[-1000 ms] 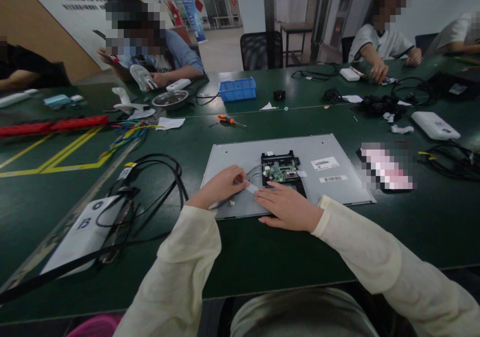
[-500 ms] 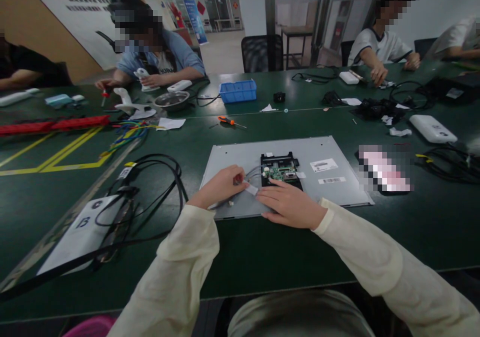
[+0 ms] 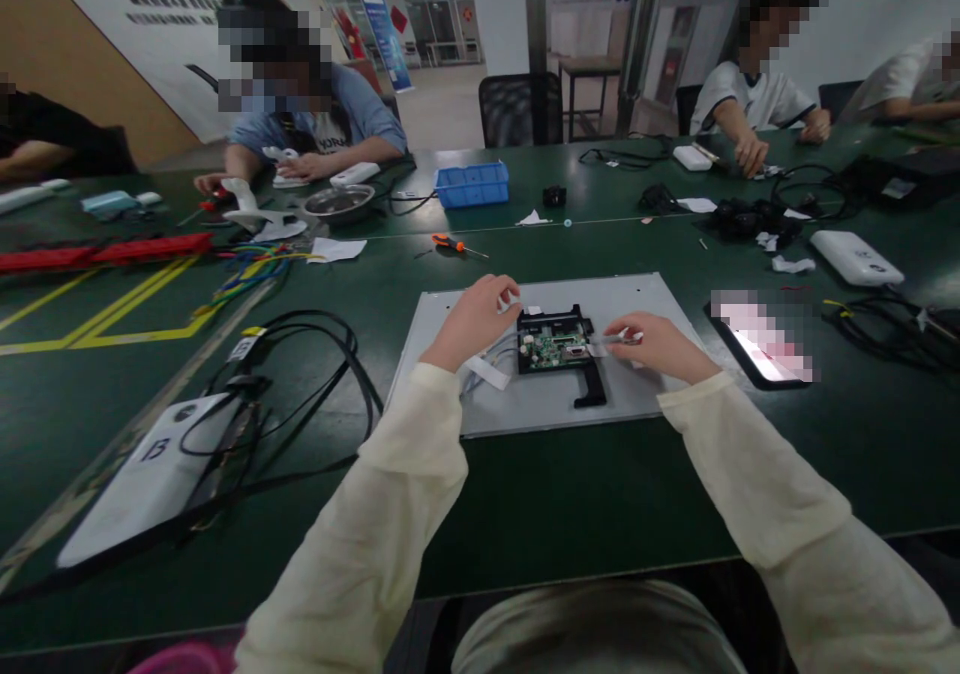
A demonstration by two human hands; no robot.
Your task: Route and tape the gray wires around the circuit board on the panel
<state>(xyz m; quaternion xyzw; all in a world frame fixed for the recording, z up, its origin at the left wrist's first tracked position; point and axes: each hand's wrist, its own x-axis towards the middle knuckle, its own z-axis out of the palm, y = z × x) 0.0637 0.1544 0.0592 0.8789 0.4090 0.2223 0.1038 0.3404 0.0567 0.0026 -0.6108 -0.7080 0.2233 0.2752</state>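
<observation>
A grey metal panel (image 3: 517,414) lies flat on the table before me. A green circuit board (image 3: 553,350) sits in a black plastic bracket (image 3: 592,390) at its middle. My left hand (image 3: 484,316) hovers over the panel's left part, fingers loosely curled and apart, with nothing visible in them. Below it, a strip of white tape (image 3: 489,373) lies across thin grey cables (image 3: 504,347) running to the board. At the board's right edge my right hand (image 3: 651,344) pinches a small white strip (image 3: 598,348), partly hidden by the fingers.
An orange screwdriver (image 3: 450,243) and a blue basket (image 3: 472,185) lie beyond the panel. A phone (image 3: 761,339) is to the right. A white power bank (image 3: 154,469) with looped black cables (image 3: 330,354) is on the left. Other people sit across the table.
My left hand has risen away from the tape strip on the cables. My right hand has moved from the panel's front to the board's right side, uncovering the bracket.
</observation>
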